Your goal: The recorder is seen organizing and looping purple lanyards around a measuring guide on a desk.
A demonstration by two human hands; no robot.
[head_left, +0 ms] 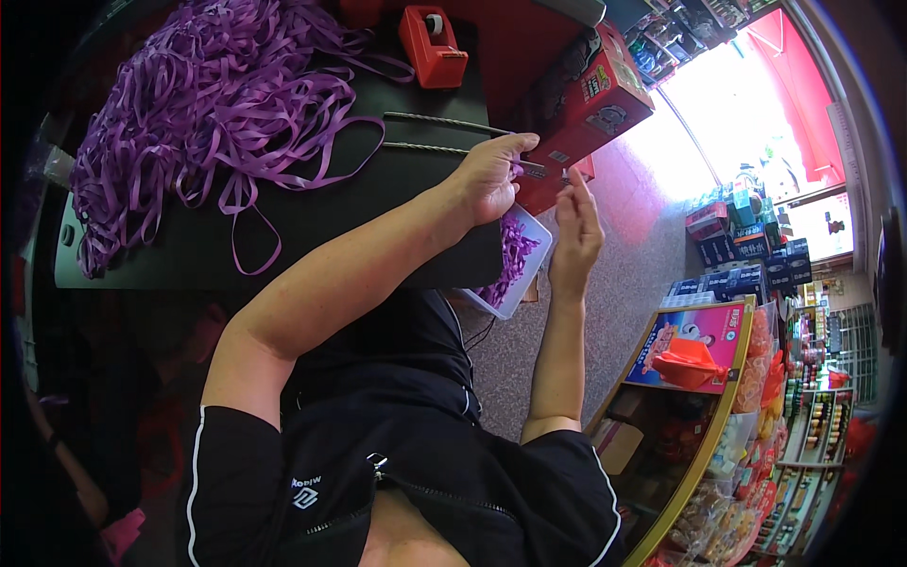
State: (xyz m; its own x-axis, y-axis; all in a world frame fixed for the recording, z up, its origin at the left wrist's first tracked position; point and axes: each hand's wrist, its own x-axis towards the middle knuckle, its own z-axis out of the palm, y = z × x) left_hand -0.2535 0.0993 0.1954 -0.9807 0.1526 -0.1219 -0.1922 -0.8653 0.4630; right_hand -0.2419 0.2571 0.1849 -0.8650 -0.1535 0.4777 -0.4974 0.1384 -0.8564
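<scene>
My left hand (491,180) is closed over the dark table's right edge, with a bit of purple ribbon showing between its fingers. Two thin twisted metal rods (430,147) stick out past the table edge, and the nearer one passes behind this hand. To the right, close to the rod's tip, my right hand (578,231) has its thumb and fingertips drawn together; whatever they pinch is too small to make out. A large tangled heap of purple ribbon (227,104) covers the table's left side. Below my hands, a white plastic tub (537,255) contains short purple ribbon pieces.
On the table (378,198) stands a red tape dispenser (435,52). Red cartons (605,85) are stacked beyond my hands. At right are a glass display case (652,454) and packed shop shelves (812,416). Another person's arm (80,472) shows at far left.
</scene>
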